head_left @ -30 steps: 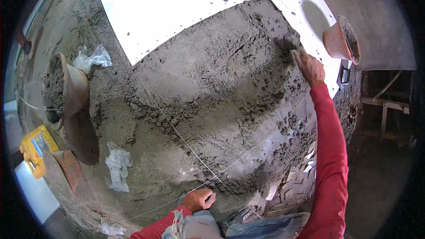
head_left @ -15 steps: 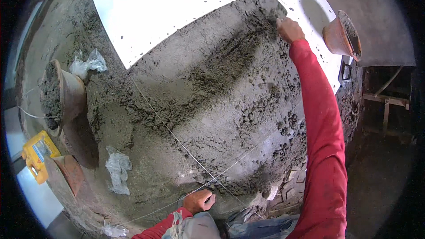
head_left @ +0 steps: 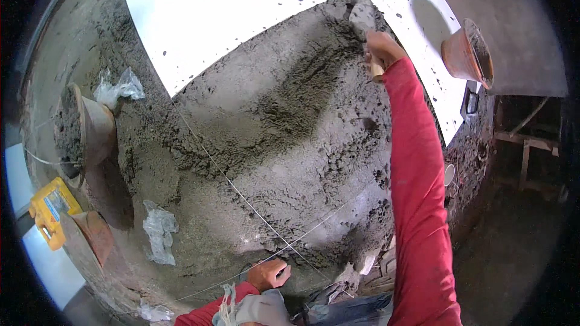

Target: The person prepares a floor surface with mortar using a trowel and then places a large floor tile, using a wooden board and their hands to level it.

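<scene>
My right hand (head_left: 385, 48) is closed around the wooden handle of a trowel (head_left: 362, 13). Its pale grey blade lies against the wet mortar (head_left: 284, 102) near the far right corner, beside the edge of the white tiles. Close to my body, my left hand (head_left: 269, 274) is curled into a loose fist low over the near mortar. Whatever its fingers might hold is hidden. A thin white string (head_left: 241, 196) runs diagonally over the mortar and crosses a second string just beyond my left hand.
Large white tiles (head_left: 199, 12) cover the far side. A mortar-filled bucket (head_left: 464, 54) stands on the right tiles, another bucket (head_left: 96, 127) at left. Near it are a yellow jug (head_left: 54, 208) and clear plastic bags (head_left: 160, 232). Broken rubble (head_left: 386, 259) lies near my legs.
My right hand has drawn the trowel a little left and toward me, off the corner, so its handle now shows. The left hand has barely moved.
</scene>
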